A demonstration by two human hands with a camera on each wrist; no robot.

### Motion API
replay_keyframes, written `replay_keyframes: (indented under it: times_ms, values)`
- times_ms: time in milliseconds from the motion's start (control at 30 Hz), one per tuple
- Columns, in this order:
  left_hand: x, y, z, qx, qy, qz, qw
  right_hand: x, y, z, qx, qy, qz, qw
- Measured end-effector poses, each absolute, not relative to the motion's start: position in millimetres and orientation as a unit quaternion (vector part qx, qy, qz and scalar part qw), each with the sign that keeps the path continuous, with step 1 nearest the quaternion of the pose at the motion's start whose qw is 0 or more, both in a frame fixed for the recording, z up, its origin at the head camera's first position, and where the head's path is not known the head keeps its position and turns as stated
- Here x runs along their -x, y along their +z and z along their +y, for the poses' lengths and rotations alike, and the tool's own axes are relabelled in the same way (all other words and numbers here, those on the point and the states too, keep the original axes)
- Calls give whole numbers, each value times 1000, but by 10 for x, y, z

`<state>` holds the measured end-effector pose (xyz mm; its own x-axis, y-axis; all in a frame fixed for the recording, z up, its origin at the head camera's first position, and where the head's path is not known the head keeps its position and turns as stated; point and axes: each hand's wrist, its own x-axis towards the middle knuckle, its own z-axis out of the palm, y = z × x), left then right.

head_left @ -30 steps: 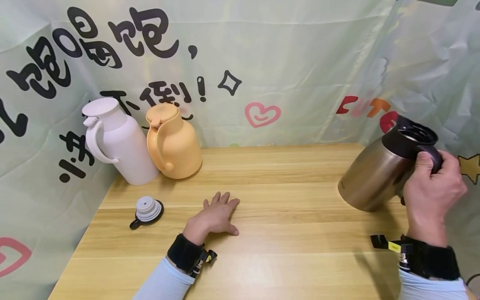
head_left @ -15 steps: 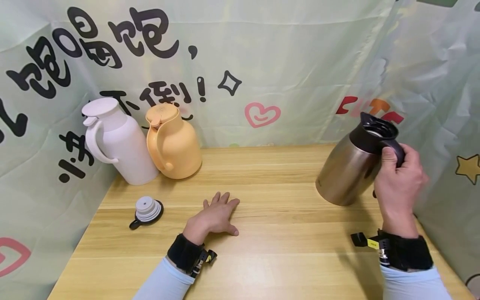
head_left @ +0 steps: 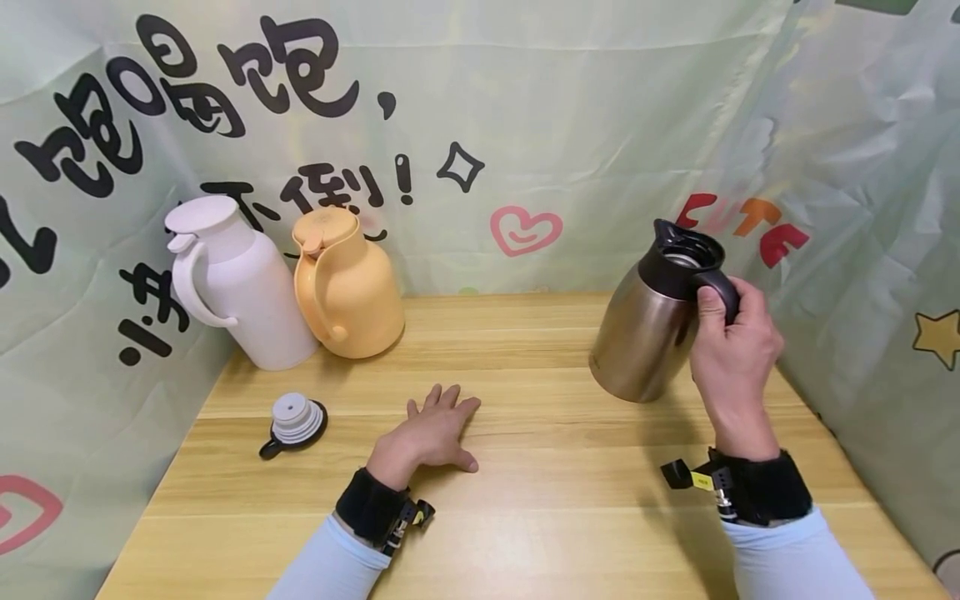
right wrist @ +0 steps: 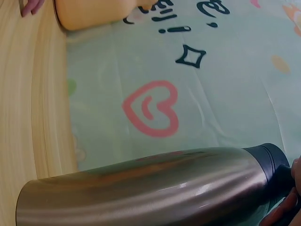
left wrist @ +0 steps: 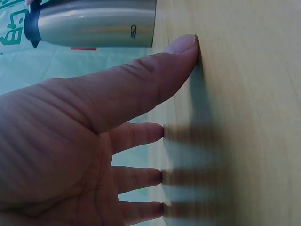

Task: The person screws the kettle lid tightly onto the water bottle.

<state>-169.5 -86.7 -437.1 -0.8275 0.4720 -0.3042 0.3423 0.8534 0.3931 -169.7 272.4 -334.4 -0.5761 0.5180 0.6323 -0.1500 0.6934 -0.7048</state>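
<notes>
In the head view my right hand point(head_left: 735, 358) grips the black handle of a bronze steel thermos jug point(head_left: 645, 333). The jug's top is uncovered, showing the mouth inside its black collar. Its spout faces away to the left, and the body looks slightly tilted. My left hand point(head_left: 431, 433) rests with spread fingers on the wooden table point(head_left: 525, 533), fingertips touching the wood in the left wrist view. A black-rimmed lid point(head_left: 296, 422) with a grey stopper lies upside down to the left of that hand.
At the back left stand a white thermos jug point(head_left: 240, 283) and an orange thermos jug point(head_left: 352, 287), side by side with lids on. A printed cloth backdrop point(head_left: 600, 125) encloses the table at the back and both sides.
My right hand has moved the bronze thermos jug leftward across the right part of the table. My left hand, the lid and the other jugs have stayed in place.
</notes>
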Motion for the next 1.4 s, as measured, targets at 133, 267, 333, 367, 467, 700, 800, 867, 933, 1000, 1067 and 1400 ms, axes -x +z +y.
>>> replay_keyframes:
  times_ms: [133, 267, 333, 367, 467, 700, 800, 867, 933, 1000, 1067, 1400]
  values:
    - [1694, -4381, -880, -217, 163, 942, 198, 1752, -3352, 2588, 96, 382, -807, 440]
    - [1691, -4379, -884, -220, 165, 941, 197, 1803, -3360, 2430, 80, 398, -804, 435]
    - [1692, -4376, -885, -219, 165, 941, 199, 1834, -3367, 2346, 74, 404, -798, 441]
    - [1692, -4374, -885, -219, 165, 941, 199, 1852, -3370, 2305, 72, 406, -793, 448]
    - [1698, -4377, -884, -218, 164, 941, 199, 1911, -3381, 2189, 69, 408, -779, 471]
    - [1707, -4384, -881, -217, 164, 942, 198, 2010, -3400, 1934, 67, 426, -762, 484]
    - [1710, -4388, -885, -216, 160, 942, 199, 2033, -3407, 1811, 56, 436, -765, 471]
    - [1712, -4387, -885, -214, 159, 943, 200, 2043, -3408, 1723, 45, 442, -768, 461]
    - [1712, -4380, -878, -214, 159, 943, 202, 2045, -3405, 1636, 33, 444, -773, 453]
    - [1713, -4373, -869, -214, 162, 942, 203, 2039, -3397, 1559, 26, 443, -776, 448]
    - [1712, -4363, -860, -215, 163, 941, 205, 2028, -3387, 1495, 22, 441, -780, 444]
    - [1714, -4371, -881, -215, 153, 944, 197, 1917, -3347, 1313, 18, 487, -800, 349]
